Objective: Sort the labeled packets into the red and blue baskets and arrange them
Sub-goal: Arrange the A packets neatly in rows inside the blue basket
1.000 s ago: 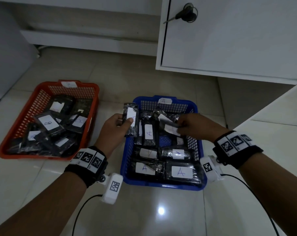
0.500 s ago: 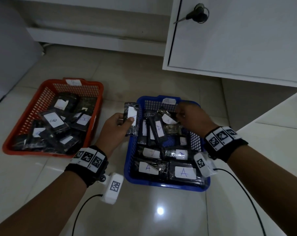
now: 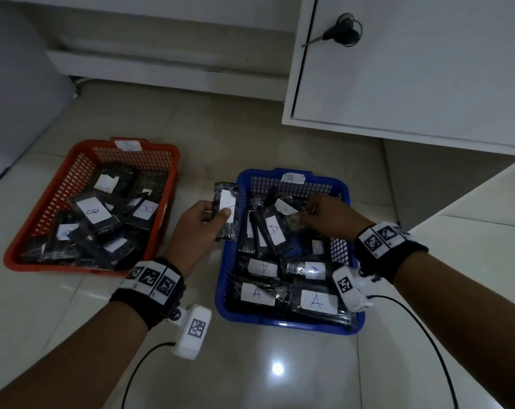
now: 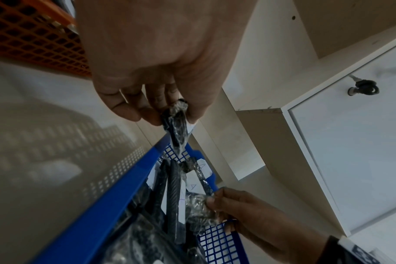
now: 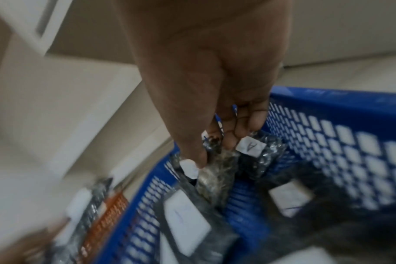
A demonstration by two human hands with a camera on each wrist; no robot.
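Note:
My left hand (image 3: pixel 201 219) grips a black packet (image 3: pixel 226 211) with a white label marked A, upright beside the left rim of the blue basket (image 3: pixel 225 273); its lower end (image 4: pixel 176 125) shows in the left wrist view. My right hand (image 3: pixel 324 215) reaches into the far end of that basket and pinches a crinkly packet (image 3: pixel 294 222), seen again as the packet (image 5: pixel 215 171) under my fingers. Several black packets labelled A (image 3: pixel 318 301) lie in the blue basket. The red basket (image 3: pixel 23 249) on the left holds several packets labelled B (image 3: pixel 92 211).
Both baskets stand on a glossy tiled floor (image 3: pixel 274 367). A white cabinet door with a key in its lock (image 3: pixel 343 28) hangs behind the blue basket. A white ledge (image 3: pixel 486 219) lies to the right. Cables trail from both wrist cameras.
My right hand moved from the middle of the blue basket to its far end and now pinches a crinkly packet there. My left hand kept its packet in place.

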